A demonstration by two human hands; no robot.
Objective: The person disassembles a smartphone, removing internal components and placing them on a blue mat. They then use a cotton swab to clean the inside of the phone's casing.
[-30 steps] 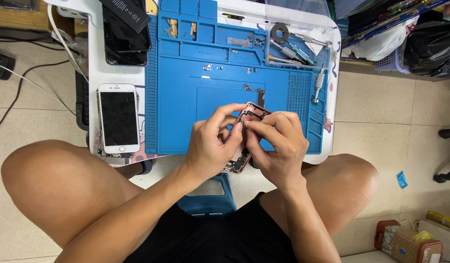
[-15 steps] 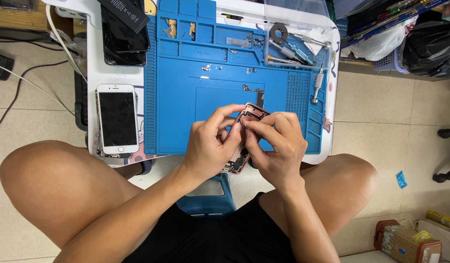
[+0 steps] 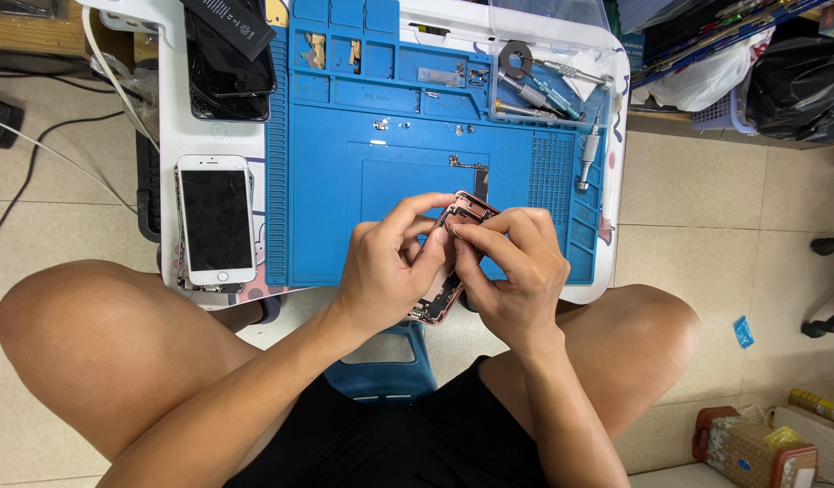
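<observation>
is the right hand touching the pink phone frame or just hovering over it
Touching. The head view shows the right hand with its fingertips pressed on the top edge of the pink phone frame, no gap visible; the left hand grips it too.

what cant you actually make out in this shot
Head view only:
- Middle of the pink phone housing: covered by the left hand and right hand.
- What the fingertips pinch: too small to tell.
- Small parts on the blue mat: too tiny to identify.
- Dark phone: partly under a black battery, which the top edge cuts off.
</observation>
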